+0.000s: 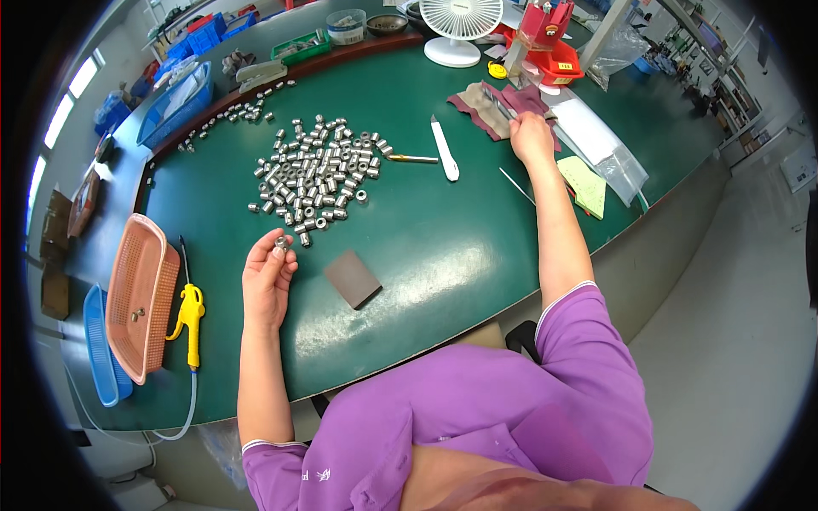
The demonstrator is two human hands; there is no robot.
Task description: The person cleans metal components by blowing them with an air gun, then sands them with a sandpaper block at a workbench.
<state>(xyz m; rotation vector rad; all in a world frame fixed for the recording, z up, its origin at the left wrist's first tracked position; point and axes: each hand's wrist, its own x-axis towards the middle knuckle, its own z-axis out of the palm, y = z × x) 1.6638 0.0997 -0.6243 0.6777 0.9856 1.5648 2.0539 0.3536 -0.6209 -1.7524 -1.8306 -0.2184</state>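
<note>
My left hand (267,285) pinches a small silver metal bushing (281,244) between thumb and fingertips, just in front of a heap of similar bushings (315,166). Over at the far right, my right hand (532,138) has its fingers closed on the near end of a grey drill bit (498,102), which lies slantwise over a maroon and tan cloth (475,109); the fingertips are partly hidden. A brown-grey rectangular block (353,279) rests on the green table right of my left hand. Beyond it lie a gold-tipped drill bit (413,158) and a white-handled knife (445,150).
At the left stand a pink basket (159,298), a blue basket (95,341) and a yellow air gun (190,319) with a hose. A white fan (453,53) and red bin (558,64) are at the back. Plastic sleeves (596,140) and a yellow-green pad (584,183) lie right.
</note>
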